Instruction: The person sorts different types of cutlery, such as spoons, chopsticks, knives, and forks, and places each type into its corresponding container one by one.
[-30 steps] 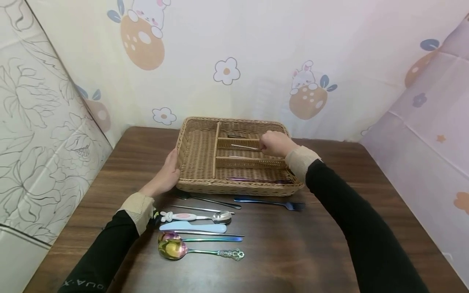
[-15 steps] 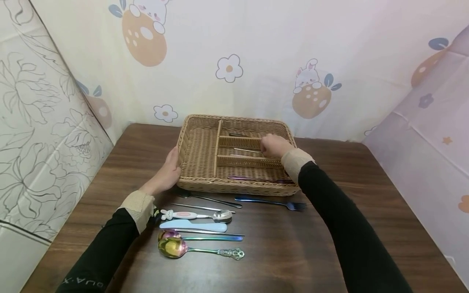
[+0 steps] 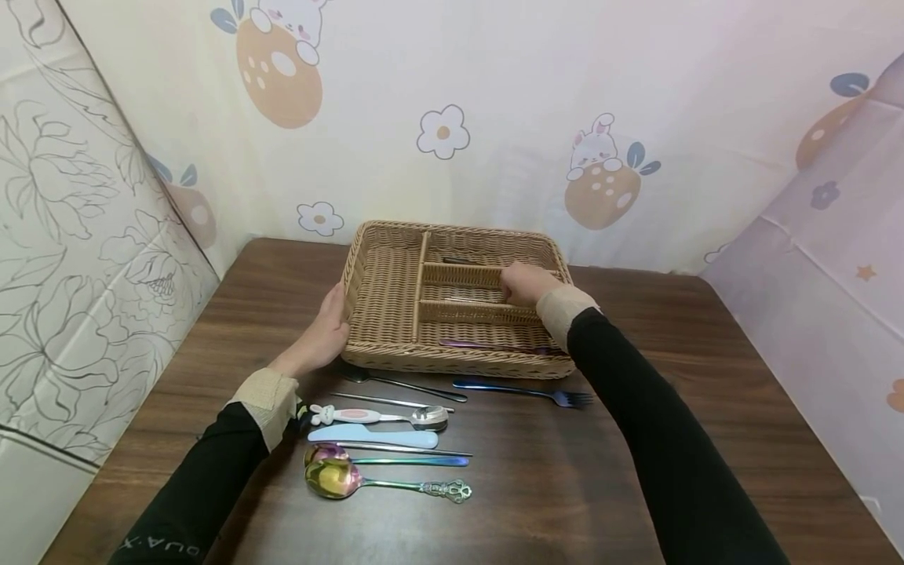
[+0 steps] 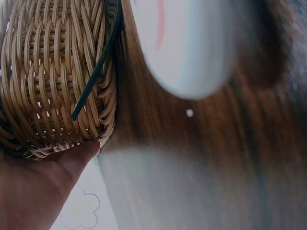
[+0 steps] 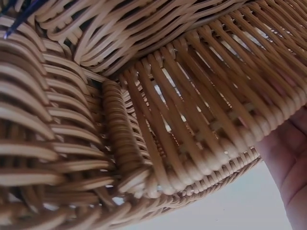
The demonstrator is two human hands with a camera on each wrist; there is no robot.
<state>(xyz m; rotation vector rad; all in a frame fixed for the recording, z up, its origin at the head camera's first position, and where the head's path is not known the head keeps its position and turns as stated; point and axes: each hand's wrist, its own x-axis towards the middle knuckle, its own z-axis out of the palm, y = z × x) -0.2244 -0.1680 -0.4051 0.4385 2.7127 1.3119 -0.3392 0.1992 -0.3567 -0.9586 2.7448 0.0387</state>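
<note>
A tan wicker cutlery basket [image 3: 381, 298] with compartments sits at the back of the table. My left hand [image 3: 328, 329] lies along its left side, fingers straight up the wall; in the left wrist view the thumb [image 4: 79, 160] presses the outer corner. My right hand [image 3: 526, 284] reaches with curled fingers into the middle right compartment, its fingertips hidden. A thin silver chopstick [image 3: 462, 300] shows on that compartment's floor, pointing toward the hand. A purple-handled piece of cutlery [image 3: 487, 345] lies in the front compartment, and a dark handle [image 3: 459, 260] in the rear one.
Before the basket lie a dark spoon [image 3: 417, 387], a blue fork [image 3: 523, 389], thin silver sticks [image 3: 381, 400], a bunny-handled spoon [image 3: 356, 416], a light blue knife [image 3: 374, 435] and two iridescent spoons, the nearer spoon [image 3: 332, 479] ornate. A patterned curtain [image 3: 508, 180] hangs behind.
My right hand has lowered into the middle compartment, and the silver chopstick running to it has dropped toward the compartment's floor. The left hand stays at the basket's side.
</note>
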